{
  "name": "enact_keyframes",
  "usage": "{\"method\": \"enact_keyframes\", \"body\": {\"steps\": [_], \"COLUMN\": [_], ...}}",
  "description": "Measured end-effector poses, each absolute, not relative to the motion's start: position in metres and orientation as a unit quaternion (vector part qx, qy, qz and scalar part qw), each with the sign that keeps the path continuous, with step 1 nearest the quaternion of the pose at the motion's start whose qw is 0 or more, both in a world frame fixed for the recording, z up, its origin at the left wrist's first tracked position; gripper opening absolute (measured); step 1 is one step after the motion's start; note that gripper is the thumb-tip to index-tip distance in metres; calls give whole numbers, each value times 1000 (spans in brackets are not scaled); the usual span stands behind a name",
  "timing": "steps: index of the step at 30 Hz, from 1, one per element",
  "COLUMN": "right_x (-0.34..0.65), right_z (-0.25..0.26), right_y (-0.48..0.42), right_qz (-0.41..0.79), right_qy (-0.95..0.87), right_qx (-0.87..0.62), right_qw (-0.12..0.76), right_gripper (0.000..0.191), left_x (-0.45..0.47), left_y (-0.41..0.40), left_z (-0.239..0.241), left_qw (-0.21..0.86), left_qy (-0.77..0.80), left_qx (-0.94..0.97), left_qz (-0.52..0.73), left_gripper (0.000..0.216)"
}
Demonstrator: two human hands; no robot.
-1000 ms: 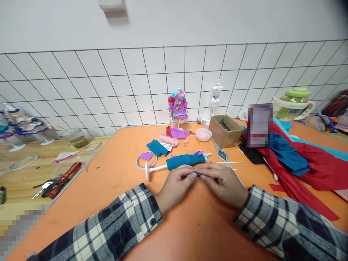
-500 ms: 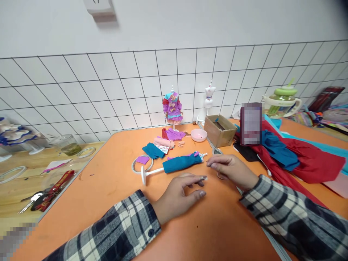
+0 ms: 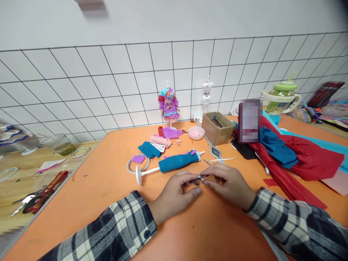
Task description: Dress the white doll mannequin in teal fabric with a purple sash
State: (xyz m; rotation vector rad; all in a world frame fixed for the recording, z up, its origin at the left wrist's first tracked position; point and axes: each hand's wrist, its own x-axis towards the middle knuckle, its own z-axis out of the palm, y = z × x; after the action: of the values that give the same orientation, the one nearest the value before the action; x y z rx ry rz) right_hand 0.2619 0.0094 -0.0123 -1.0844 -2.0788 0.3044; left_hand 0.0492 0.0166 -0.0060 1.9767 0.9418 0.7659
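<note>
My left hand [image 3: 181, 192] is low over the orange table, thumb apart from the index finger. At its index fingertip sits a small whitish piece [image 3: 201, 177], too small to name. My right hand [image 3: 228, 183] meets it there, thumb and index finger pinched at the piece. A thin metal point [image 3: 206, 162] shows just beyond my right hand; the rest of that tool is hidden. Behind both hands a small dress-form stand [image 3: 139, 174] lies on its side, wearing a blue dress [image 3: 178, 162] with purple trim. A narrow white strip [image 3: 225, 159] lies to the right.
A tape roll [image 3: 128, 167], blue cloth [image 3: 149, 149], pink bowl [image 3: 196, 133] and cardboard box [image 3: 217, 128] sit behind. Two dress forms stand by the wall, one in a purple dress [image 3: 171, 103], one bare [image 3: 207, 90]. At right are a phone [image 3: 249, 121] and red cloth [image 3: 312, 156].
My right hand has moved down and left to the piece at my left fingertip. The white strip and metal point now show behind it. The view has tilted slightly downward.
</note>
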Motion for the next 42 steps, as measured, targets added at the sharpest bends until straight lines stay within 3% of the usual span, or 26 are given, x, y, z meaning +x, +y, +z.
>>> {"method": "enact_keyframes", "body": {"steps": [4,7,11,16,18,24,26,32,40,42], "right_x": [263,266,263,274,291,339,342,354,364,361], "right_z": [-13,-11,-7,3,6,-10,-14,-14,-21,-21], "right_y": [7,4,-2,3,11,23,23,27,26,25], "right_qz": [80,43,4,98,84,-52,-81,-57,-33,-40], "right_qy": [-808,-811,-836,-777,-748,-866,-874,-881,-889,-882], "right_qx": [-419,-396,-347,-426,-467,-459,-456,-458,-440,-443], "right_qw": [406,429,424,454,464,194,148,105,119,156], "right_gripper": [11,21,10,16,19,23,24,25,30,28], "left_x": [51,52,53,52,51,46,48,60,75,87], "left_y": [15,14,10,8,9,10,11,10,10,11], "left_z": [-4,-2,-3,-9,-10,-7,-6,-3,-6,-8], "left_qw": [422,432,427,402,389,290,253,156,115,102], "left_qy": [338,328,327,339,365,326,307,227,177,173], "left_qx": [783,780,783,799,802,862,886,937,961,964], "left_qz": [308,311,311,292,270,258,240,215,180,174], "left_gripper": [26,27,24,46,53,42,38,29,27,28]}}
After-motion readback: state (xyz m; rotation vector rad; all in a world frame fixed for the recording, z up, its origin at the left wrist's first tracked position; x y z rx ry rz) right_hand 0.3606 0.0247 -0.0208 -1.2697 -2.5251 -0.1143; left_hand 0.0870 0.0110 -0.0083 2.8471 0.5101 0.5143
